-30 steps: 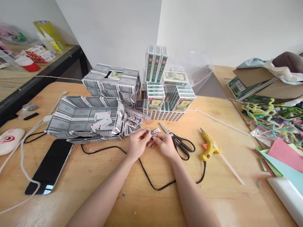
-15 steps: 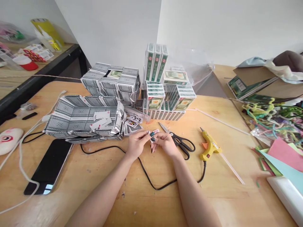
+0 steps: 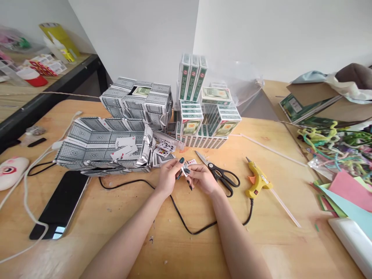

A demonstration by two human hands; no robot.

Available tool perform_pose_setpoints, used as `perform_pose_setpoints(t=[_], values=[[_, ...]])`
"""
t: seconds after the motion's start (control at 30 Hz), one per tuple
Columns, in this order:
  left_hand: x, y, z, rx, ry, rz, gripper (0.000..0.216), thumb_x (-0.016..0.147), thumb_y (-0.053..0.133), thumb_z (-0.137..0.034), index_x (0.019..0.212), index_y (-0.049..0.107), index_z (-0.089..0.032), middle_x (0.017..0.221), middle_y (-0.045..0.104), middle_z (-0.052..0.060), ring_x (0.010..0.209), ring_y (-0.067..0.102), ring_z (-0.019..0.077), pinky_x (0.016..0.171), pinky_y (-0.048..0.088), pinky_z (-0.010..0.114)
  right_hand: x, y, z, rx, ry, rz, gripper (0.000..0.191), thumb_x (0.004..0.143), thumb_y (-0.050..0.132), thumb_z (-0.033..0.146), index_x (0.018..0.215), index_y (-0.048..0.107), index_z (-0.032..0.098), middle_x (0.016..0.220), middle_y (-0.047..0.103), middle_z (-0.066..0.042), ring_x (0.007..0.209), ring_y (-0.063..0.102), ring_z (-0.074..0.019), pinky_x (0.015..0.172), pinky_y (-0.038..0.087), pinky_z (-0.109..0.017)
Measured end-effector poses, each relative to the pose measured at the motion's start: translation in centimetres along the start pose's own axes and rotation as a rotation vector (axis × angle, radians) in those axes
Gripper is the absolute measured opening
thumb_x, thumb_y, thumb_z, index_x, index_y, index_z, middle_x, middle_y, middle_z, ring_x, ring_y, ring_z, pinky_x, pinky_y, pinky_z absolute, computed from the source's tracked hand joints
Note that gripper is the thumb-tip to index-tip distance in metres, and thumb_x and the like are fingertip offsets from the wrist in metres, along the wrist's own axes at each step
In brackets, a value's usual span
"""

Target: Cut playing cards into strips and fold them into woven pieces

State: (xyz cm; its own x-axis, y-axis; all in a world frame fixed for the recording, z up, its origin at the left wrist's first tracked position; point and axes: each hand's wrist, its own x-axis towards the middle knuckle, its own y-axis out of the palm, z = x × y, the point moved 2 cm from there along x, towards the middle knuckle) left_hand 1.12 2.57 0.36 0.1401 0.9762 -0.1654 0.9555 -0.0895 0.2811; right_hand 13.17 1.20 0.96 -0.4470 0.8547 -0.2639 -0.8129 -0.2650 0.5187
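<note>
A small playing card (image 3: pixel 192 161) is pinched in my right hand (image 3: pixel 204 179). Its white face with a red mark shows above the fingers, and a bent part with a grey patterned back sticks out to the left. My left hand (image 3: pixel 167 178) is closed at that bent part, thumb uppermost; its exact contact is partly hidden. Black-handled scissors (image 3: pixel 221 176) lie just right of my right hand, blades partly spread. Loose playing cards (image 3: pixel 164 149) lie beyond my left hand, beside an open box made of cards (image 3: pixel 100 141) with several cards inside.
A second card-built box (image 3: pixel 136 99) stands behind. Stacked card packs (image 3: pixel 190 120) rise at the back. A yellow glue gun (image 3: pixel 257 178) lies right, its black cable (image 3: pixel 192 231) crossing under my forearms. A phone (image 3: pixel 61 205) lies left; coloured paper (image 3: pixel 351 193) and pipe cleaners (image 3: pixel 343 143) lie right.
My left thumb has lifted and moved slightly left, away from the right thumb. The card's bent, patterned part now shows between the hands.
</note>
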Motion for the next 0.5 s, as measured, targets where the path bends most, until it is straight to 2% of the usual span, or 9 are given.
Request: perform_pose_setpoints(t=[0.13,0.3,0.4,0.5], values=[[0.3,-0.2,-0.1,-0.012,0.038,-0.079,0.026,0.072,0.058,-0.040,0.063,0.054,-0.015,0.049,0.044,-0.005,0.043,0.036,0.0055,0.042,0.027,0.019,0.0,0.0,0.2,-0.025,-0.074,-0.069,0.019,0.071,0.063,0.033,0.069,0.063,0.014,0.047,0.049,0.004,0.037,0.043,-0.0068,0.035,0.037,-0.018],[0.1,-0.6,-0.8,0.223,0.149,-0.196,0.029,0.071,0.059,-0.039,0.057,0.053,-0.014,0.046,0.041,-0.005,0.042,0.036,0.0052,0.040,0.028,0.019,0.1,-0.1,0.2,-0.205,-0.240,-0.201,0.022,0.075,0.059,0.037,0.069,0.058,0.016,0.047,0.049,0.005,0.037,0.045,-0.0084,0.038,0.038,-0.021],[-0.2,-0.5,-1.1,0.334,0.202,-0.209,0.034,0.074,0.056,-0.039,0.051,0.048,-0.015,0.046,0.043,-0.004,0.043,0.039,0.0057,0.042,0.030,0.019,0.2,-0.3,0.1,-0.270,-0.309,-0.264,0.023,0.076,0.057,0.039,0.070,0.057,0.016,0.046,0.047,0.005,0.037,0.044,-0.0087,0.039,0.038,-0.022],[-0.4,-0.1,-0.9,0.288,0.163,-0.195,0.036,0.076,0.053,-0.040,0.050,0.045,-0.016,0.043,0.042,-0.005,0.041,0.038,0.0057,0.041,0.030,0.019,0.3,-0.4,-0.1,-0.259,-0.324,-0.300,0.021,0.075,0.058,0.037,0.069,0.058,0.016,0.044,0.046,0.006,0.037,0.042,-0.0085,0.039,0.036,-0.022]])
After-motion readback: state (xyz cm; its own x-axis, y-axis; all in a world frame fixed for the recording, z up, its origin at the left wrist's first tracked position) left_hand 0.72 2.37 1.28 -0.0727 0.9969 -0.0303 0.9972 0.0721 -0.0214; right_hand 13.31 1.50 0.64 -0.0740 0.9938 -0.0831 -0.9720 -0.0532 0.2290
